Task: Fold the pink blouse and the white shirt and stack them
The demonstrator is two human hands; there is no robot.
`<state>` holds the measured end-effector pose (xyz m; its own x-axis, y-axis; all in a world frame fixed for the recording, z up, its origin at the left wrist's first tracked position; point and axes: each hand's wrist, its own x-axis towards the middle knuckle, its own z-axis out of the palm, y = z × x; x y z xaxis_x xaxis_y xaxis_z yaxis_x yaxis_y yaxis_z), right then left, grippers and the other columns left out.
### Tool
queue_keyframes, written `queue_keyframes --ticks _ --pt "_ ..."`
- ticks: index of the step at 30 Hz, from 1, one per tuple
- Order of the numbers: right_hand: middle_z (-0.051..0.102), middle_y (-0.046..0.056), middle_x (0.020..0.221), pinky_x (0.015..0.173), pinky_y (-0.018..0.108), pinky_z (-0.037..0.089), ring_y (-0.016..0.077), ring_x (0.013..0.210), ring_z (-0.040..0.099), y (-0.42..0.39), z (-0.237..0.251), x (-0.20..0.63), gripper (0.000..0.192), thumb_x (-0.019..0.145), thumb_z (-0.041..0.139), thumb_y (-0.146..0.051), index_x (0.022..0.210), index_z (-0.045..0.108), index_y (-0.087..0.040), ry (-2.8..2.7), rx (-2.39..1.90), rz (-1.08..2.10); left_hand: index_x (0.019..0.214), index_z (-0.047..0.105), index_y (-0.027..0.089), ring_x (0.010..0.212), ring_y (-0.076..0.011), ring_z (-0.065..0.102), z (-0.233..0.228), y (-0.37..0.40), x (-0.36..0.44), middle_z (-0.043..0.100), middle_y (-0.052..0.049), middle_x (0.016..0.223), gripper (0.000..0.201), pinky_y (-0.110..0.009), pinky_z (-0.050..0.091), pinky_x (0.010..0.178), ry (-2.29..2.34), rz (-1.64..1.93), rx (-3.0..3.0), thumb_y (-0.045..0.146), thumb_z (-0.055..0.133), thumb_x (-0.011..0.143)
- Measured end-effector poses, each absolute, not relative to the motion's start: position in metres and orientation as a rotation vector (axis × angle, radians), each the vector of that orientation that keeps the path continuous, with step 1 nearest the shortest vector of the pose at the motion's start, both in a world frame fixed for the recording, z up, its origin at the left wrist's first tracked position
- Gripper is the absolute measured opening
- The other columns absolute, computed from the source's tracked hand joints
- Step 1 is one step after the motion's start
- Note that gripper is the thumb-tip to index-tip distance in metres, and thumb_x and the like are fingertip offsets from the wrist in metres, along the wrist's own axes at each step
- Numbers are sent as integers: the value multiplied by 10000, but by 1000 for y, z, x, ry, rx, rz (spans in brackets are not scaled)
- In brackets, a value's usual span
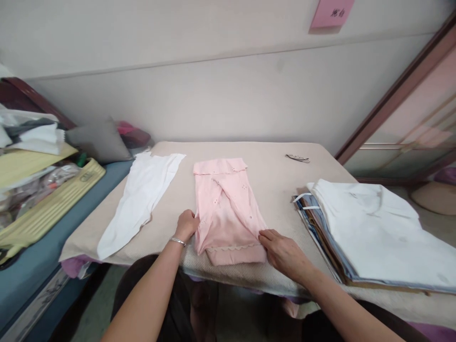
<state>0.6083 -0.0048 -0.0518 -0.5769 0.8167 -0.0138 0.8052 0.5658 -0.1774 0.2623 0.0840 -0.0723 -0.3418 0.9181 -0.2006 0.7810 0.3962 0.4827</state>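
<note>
Lying lengthwise in the middle of the beige padded table (270, 185), the pink garment (228, 209) is folded into a long narrow strip. Its side panels are turned in and cross over each other in a diagonal, its collar or upper hem forms a flat band at the far end, and a scalloped trim runs across the near end, which reaches almost to the table's front edge. Small eyelet holes dot the cloth.

To its right, a tall stack of folded clothes (370, 232) takes up the right part of the table, topped by a white piece, with blue and brown layers showing at the stack's edge. To the left of the pink garment, well apart from it, a white garment (138, 202) lies flat and slantwise, one end hanging near the table's corner. Farther left, beside the table, a yellow ribbed board (53, 204) lies among heaped cloth and bags, and a grey cushion (98, 140) leans against the wall behind it. A small dark object (298, 157), too small to identify, rests near the table's far edge.

The left hand (185, 226) rests against the pink garment's left edge near its lower end, fingers curled in and pinching the cloth; a thin bracelet (177, 242) circles the wrist. The right hand (283, 251) lies at the lower right corner, fingers stretched flat and close together, tips on the fabric's edge.
</note>
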Motion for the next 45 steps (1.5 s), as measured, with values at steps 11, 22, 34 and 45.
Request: queue_keyframes --ticks 11,22,34,45 --pt "626 74 1034 758 276 434 209 997 575 -6 -48 615 221 840 484 -30 942 593 -193 -2717 -1480 250 787 584 181 569 -150 640 -71 8 271 674 -21 647 129 -232 423 548 2061 424 1336 247 609 895" --pt "679 80 1030 726 279 370 197 894 631 3 -30 649 212 916 484 -171 1077 621 -179 -2343 -1808 322 1010 553 189 592 -175 687 -84 -19 244 694 -19 686 180 -270 505 598 1901 697 1313 346 554 924" --pt "658 2 704 564 241 308 131 615 580 18 -55 636 64 783 660 -174 791 597 -178 -1977 -1992 924 799 532 198 510 -151 625 -64 -27 260 674 -11 616 131 -253 449 541 1834 508 1199 317 560 846" --pt "737 104 959 680 271 364 202 877 661 73 -56 610 314 994 484 -396 925 695 -173 -1990 -2152 602 636 659 190 744 -236 683 -57 109 260 716 -112 702 244 -291 396 620 2195 320 1605 328 579 821"
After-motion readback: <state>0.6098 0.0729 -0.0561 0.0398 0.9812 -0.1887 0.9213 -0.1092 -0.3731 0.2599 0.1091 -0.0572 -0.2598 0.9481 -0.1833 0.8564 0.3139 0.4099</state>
